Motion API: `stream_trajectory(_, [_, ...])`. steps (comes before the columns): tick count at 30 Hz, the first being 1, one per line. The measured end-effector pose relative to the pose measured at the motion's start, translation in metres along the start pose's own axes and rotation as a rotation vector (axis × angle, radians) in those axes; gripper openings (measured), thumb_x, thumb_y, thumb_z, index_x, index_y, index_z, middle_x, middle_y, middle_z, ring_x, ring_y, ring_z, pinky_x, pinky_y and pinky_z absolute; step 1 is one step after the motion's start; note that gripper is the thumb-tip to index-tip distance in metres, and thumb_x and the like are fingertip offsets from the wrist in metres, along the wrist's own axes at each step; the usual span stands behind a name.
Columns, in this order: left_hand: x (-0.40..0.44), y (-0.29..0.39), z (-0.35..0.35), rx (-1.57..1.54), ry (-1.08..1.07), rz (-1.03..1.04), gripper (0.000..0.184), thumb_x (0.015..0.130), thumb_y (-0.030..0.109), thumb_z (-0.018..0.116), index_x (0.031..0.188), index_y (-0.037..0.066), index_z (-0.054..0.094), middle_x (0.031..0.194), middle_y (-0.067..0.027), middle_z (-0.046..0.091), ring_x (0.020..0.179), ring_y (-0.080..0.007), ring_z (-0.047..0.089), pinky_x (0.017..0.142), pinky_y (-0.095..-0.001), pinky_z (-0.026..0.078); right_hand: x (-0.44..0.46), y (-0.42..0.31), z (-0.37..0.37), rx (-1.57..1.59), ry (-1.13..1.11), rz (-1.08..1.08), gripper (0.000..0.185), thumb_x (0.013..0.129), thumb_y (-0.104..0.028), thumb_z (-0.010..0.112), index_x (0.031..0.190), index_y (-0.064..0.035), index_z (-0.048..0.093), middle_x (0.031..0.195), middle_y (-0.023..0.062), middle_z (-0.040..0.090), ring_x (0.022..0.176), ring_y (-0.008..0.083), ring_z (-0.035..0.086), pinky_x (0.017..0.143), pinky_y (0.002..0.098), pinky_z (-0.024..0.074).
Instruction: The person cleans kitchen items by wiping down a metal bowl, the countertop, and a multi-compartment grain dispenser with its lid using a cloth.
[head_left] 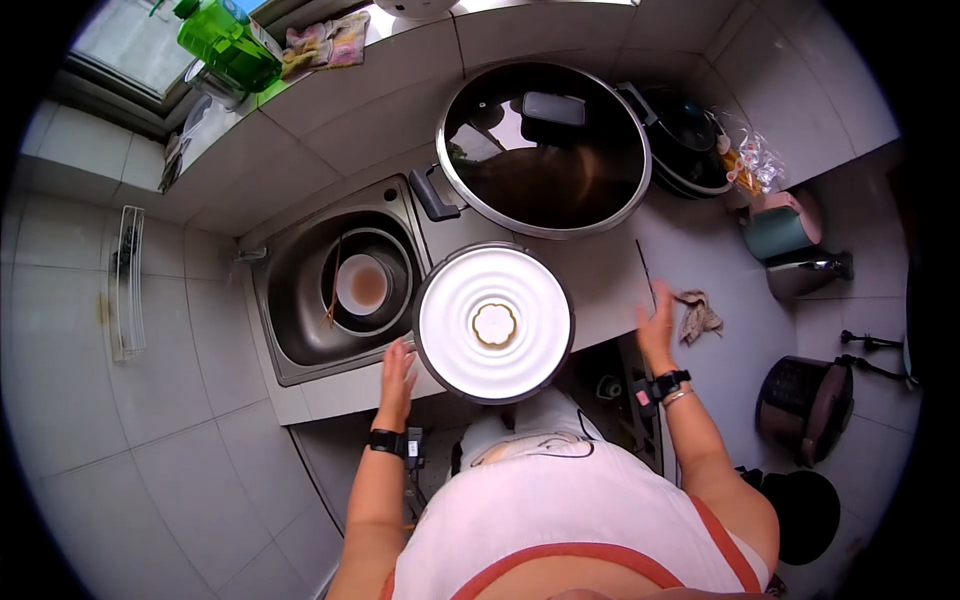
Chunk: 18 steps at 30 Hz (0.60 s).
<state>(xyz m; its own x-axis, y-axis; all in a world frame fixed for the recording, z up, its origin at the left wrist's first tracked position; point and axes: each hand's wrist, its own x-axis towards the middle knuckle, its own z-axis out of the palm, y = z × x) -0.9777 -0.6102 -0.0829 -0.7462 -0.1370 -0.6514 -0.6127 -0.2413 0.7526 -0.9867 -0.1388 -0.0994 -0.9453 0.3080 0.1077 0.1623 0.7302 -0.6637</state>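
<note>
A round white disc-like piece point(520, 365) with ringed ridges, a dark rim and a small flower-shaped centre sits at the counter's front edge, before my body. My left hand point(397, 380) is just left of its rim, fingers stretched out and holding nothing; whether the fingertips touch the rim I cannot tell. My right hand point(656, 335) is well to the right of the disc, over the counter edge, with its fingers apart. A thin dark strip point(644, 262) runs up from near its fingertips. A crumpled cloth point(698, 316) lies just right of that hand.
A large lidded pan point(560, 190) stands behind the disc. At left, the steel sink point(285, 340) holds a metal basin point(345, 318), a bowl point(364, 285) and chopsticks. A kettle point(800, 274) and a dark rice cooker point(800, 405) stand at right. A green bottle point(225, 45) is on the windowsill.
</note>
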Motion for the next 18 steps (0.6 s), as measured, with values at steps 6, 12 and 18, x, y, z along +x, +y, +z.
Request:
stream_trajectory(6, [-0.035,0.005,-0.03,-0.12,0.099,-0.147,0.041,0.091,0.035,0.051,0.119,0.005,0.049,0.118,-0.0123,0.054,0.106,-0.0243,0.055,0.085,-0.035,0.043,-0.035,0.138,-0.049,-0.464,0.022,0.308,0.062,0.081,-0.019,0.062,0.136,-0.0131,0.035,0.141,0.017,0.031,0.13,0.0371,0.029,0.106,0.0471,0.0265])
stream_trajectory(12, [-0.051,0.021,-0.025,-0.125,0.115,-0.092,0.034,0.091,0.029,0.053,0.115,0.004,0.052,0.115,-0.0129,0.056,0.101,-0.0247,0.058,0.08,-0.0302,0.047,-0.025,0.108,-0.054,-0.609,0.044,0.345,0.048,0.078,-0.017,0.066,0.121,-0.0124,0.047,0.123,0.0151,0.05,0.115,0.035,0.046,0.095,0.046,0.0374])
stream_trajectory(18, [-0.058,0.042,-0.039,-0.129,0.055,-0.049,0.033,0.092,0.027,0.05,0.115,0.003,0.051,0.113,-0.0158,0.058,0.099,-0.0258,0.06,0.079,-0.03,0.05,0.032,0.19,-0.085,0.754,0.038,0.914,0.022,0.081,-0.015,0.058,0.101,-0.0064,0.058,0.104,0.0127,0.061,0.094,0.0304,0.058,0.084,0.0416,0.0472])
